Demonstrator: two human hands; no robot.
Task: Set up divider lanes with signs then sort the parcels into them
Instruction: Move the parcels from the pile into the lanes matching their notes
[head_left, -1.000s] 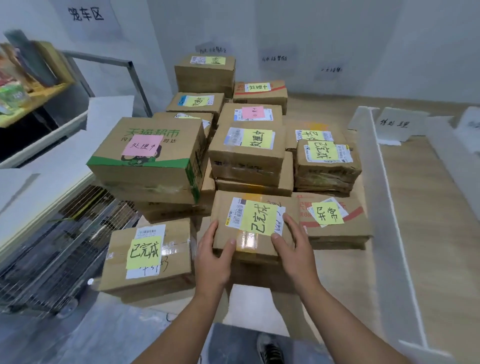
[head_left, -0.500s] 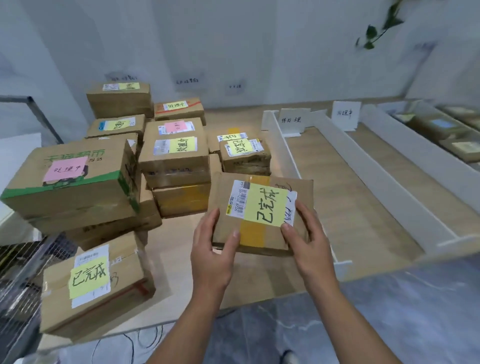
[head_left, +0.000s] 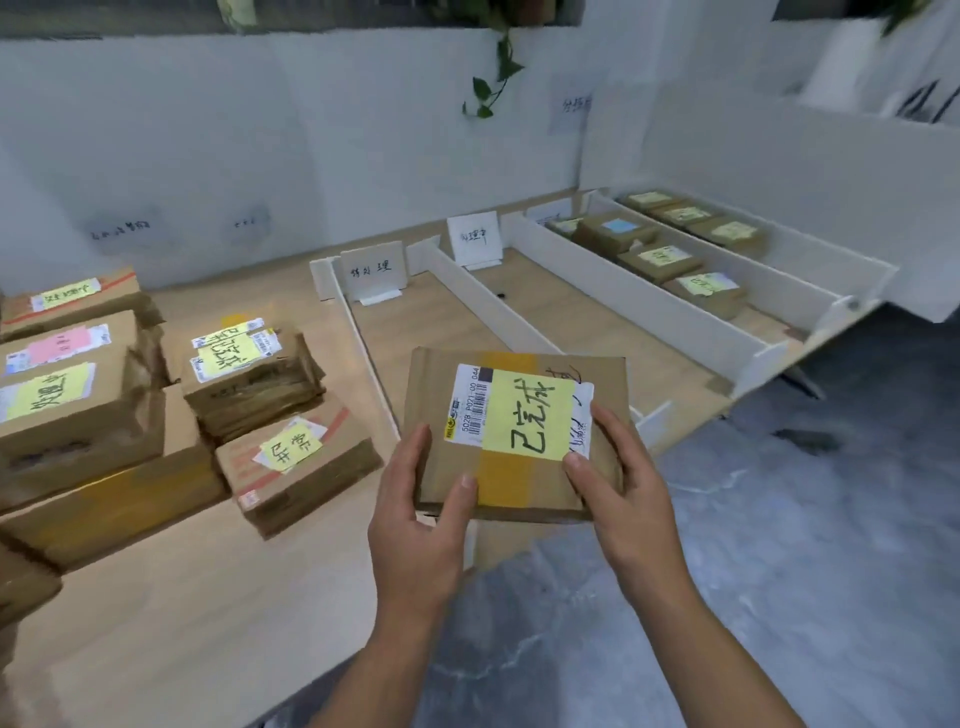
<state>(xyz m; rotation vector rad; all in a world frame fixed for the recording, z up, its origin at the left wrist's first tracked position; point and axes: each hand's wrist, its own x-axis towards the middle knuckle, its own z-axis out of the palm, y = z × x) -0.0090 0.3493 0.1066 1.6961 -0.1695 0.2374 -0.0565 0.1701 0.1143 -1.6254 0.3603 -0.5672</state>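
Observation:
A flat brown parcel (head_left: 519, 374) with a yellow note and a barcode label is held in the air by both hands, over the near end of the left lane. My left hand (head_left: 415, 514) grips its near left corner, thumb on top. My right hand (head_left: 623, 493) grips its near right edge. White divider walls (head_left: 639, 306) form several lanes on the wooden platform. Two white signs (head_left: 371, 270) (head_left: 474, 239) stand at the far ends of the left lanes. Several labelled parcels (head_left: 657, 260) lie in the right lanes.
A pile of unsorted parcels (head_left: 249, 374) with yellow and pink notes fills the platform's left side. Grey marbled floor (head_left: 779, 571) lies to the right and below. White walls rise behind, with a hanging green plant (head_left: 493, 78).
Both hands lifted the parcel off the pile and carried it right toward the lanes. My view has swung right, bringing the filled right lanes into sight.

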